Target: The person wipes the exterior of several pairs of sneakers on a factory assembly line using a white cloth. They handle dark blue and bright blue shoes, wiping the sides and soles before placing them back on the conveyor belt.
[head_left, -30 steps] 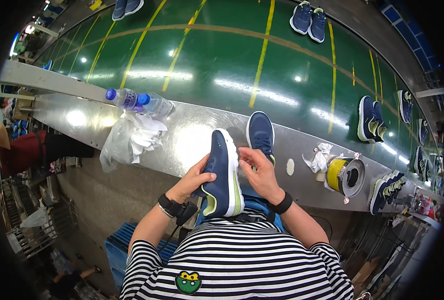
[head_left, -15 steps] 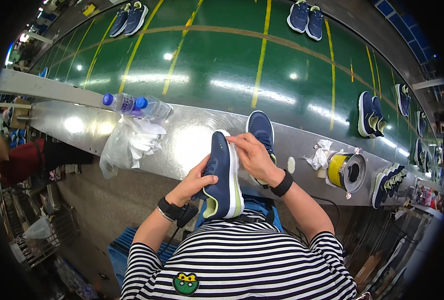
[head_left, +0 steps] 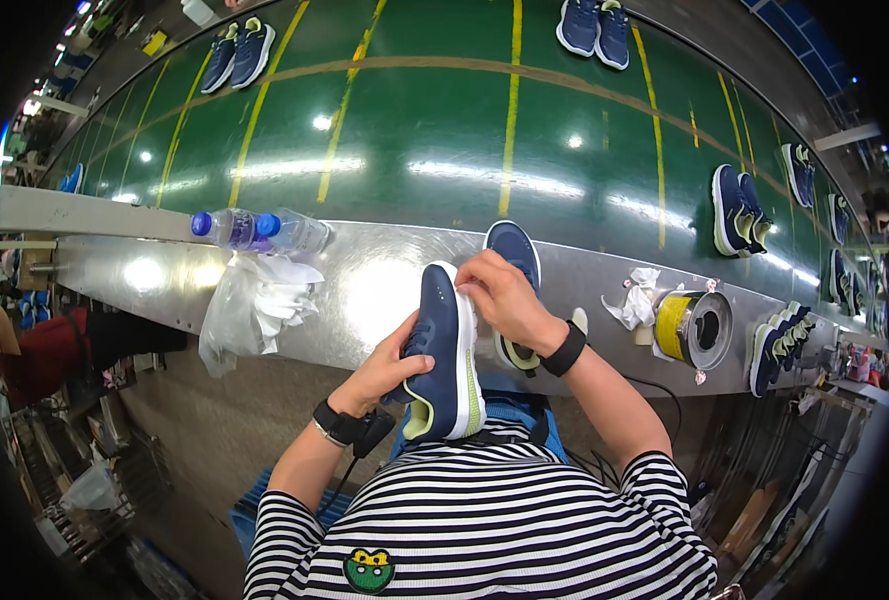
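A navy sneaker (head_left: 442,345) with a white sole and lime lining is held upright before my chest, toe pointing away. My left hand (head_left: 389,368) wraps its side, thumb lying across the upper. At the sole's edge by the toe, my right hand (head_left: 504,300) has its thumb and fingertips pinched together; whatever is between them is too small to make out. A matching sneaker (head_left: 514,250) lies on the metal ledge just beyond my right hand, partly covered by it.
On the metal ledge (head_left: 374,235) stand two bottles (head_left: 264,230) and a plastic bag of white paper (head_left: 269,295) to the left. Crumpled tissue (head_left: 632,300) and a yellow-banded tin (head_left: 689,330) sit right. Shoe pairs (head_left: 594,30) rest on the green belt (head_left: 414,120). A person (head_left: 54,345) is far left.
My right fingers have drawn in from a stretched touch on the toe to a tighter pinch at the sole edge. The left hand keeps its hold; the whole view has shifted slightly.
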